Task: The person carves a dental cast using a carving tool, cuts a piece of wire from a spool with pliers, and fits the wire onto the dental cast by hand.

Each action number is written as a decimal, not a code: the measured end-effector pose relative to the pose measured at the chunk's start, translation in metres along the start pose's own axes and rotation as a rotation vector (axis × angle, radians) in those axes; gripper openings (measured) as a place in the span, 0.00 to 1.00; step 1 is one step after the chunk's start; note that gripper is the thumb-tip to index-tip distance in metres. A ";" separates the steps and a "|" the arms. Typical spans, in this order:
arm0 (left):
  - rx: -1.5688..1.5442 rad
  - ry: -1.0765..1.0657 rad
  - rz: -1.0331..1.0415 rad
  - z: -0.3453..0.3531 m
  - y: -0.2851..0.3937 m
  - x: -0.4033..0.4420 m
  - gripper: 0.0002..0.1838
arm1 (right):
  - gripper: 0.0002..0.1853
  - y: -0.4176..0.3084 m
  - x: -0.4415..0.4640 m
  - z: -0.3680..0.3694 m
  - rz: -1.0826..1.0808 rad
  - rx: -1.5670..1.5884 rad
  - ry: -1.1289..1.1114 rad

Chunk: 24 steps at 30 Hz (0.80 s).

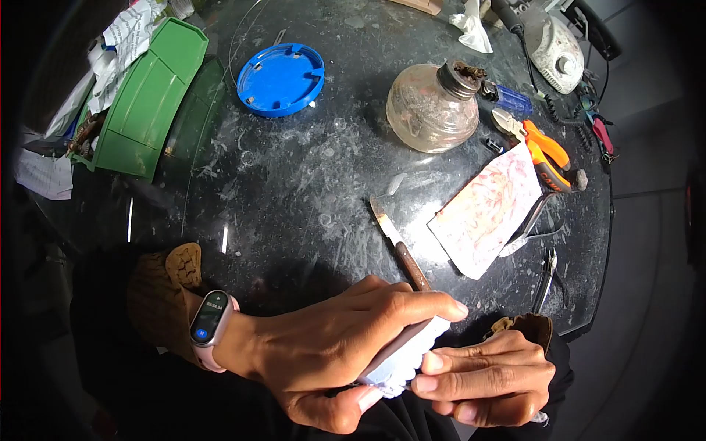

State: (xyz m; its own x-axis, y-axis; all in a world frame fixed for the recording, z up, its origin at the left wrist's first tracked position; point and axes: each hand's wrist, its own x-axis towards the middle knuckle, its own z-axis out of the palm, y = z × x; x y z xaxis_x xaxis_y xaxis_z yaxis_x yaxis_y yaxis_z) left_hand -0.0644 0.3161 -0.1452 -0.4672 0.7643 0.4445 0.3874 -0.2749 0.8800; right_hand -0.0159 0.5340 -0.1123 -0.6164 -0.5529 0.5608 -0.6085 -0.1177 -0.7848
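My left hand [346,338] is wrapped over a white plaster dental cast [408,356], thumb below and fingers above, close to my lap. The cast's scalloped tooth edge faces right. My right hand [485,378] is closed in a pinch, with its fingertips right at that edge. Whatever lies between those fingers is mostly hidden; a small pale tip [541,418] shows below the hand. Just beyond my left fingers a wax knife [401,246] with a brown handle lies on the dark table [294,198].
A round glass burner [430,110] stands at the back, right of a blue ring-shaped lid [281,79]. A red-smeared white sheet [491,209], orange-handled pliers [546,151] and smaller pliers [546,283] lie to the right. A green bin [151,99] holding papers stands left.
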 end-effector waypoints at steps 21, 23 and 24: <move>-0.017 0.038 -0.026 0.005 0.003 -0.003 0.35 | 0.05 0.001 0.009 0.007 -0.068 -0.124 0.059; -0.019 0.025 0.000 0.002 0.005 0.002 0.34 | 0.04 0.000 0.009 0.003 0.025 -0.053 0.018; -0.020 0.020 0.012 0.001 0.006 0.003 0.34 | 0.03 -0.002 0.013 0.001 0.081 0.021 0.030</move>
State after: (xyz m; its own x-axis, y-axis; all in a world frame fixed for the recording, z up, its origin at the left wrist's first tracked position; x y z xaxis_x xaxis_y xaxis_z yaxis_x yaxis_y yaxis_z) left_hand -0.0623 0.3175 -0.1394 -0.4788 0.7490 0.4580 0.3774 -0.2954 0.8777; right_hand -0.0222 0.5260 -0.1039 -0.6781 -0.5365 0.5023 -0.5455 -0.0906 -0.8332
